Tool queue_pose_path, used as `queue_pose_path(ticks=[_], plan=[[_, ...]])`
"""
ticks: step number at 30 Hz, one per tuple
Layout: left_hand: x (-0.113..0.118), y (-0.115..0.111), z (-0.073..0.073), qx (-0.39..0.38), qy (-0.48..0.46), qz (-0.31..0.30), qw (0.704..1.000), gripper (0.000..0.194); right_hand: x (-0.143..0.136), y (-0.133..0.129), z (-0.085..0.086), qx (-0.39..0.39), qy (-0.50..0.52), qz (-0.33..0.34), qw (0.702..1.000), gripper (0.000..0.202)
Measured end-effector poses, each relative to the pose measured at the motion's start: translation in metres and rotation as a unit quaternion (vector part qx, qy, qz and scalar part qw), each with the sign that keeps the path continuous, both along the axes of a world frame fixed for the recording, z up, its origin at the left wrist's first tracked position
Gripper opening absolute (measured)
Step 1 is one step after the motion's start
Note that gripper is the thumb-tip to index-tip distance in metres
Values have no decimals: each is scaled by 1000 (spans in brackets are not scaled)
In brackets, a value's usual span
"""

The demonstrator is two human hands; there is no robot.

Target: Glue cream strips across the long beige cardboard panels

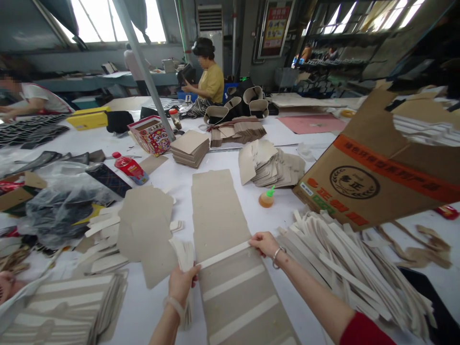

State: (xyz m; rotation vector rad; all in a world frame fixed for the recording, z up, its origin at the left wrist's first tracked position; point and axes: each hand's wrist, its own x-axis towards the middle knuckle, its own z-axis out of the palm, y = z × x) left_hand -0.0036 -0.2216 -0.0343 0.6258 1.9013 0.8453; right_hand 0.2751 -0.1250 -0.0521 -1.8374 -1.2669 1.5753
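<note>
A white strip [225, 254] lies crosswise on a long grey-brown cardboard sheet [217, 206] in front of me. My left hand [180, 286] pinches the strip's left end and also holds a bundle of white strips [184, 255]. At the sheet's right edge, the fingers of my right hand [265, 244] are closed on the strip's other end. Nearer to me, more white strips cross the sheet, roughly parallel. A large heap of loose white strips [345, 268] lies to the right of my right hand.
A small glue bottle with a green tip [266, 197] stands beyond my right hand. A cardboard box [381, 163] leans at the right. Stacked card pieces [190, 149] sit farther back; stripped sheets [68, 306] lie front left. A red-capped bottle [130, 167] stands at left. Co-workers sit beyond.
</note>
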Motion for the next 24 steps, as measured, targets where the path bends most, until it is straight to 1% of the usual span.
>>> queue_pose_path(ticks=[3, 7, 12, 18, 24], plan=[[0, 5, -6, -18, 29, -1, 999, 29, 2, 2, -6, 17, -25, 14, 999, 11], [-2, 11, -10, -39, 72, -2, 997, 24, 1, 3, -8, 37, -58, 32, 997, 12], [-3, 15, -14, -53, 100, -13, 994, 25, 1, 8, -12, 53, -98, 41, 993, 13], [-1, 18, -10, -60, 102, -44, 992, 27, 3, 9, -20, 62, -149, 33, 986, 13], [-2, 20, -3, -77, 126, -69, 987, 31, 2, 8, -20, 75, -177, 32, 981, 15]])
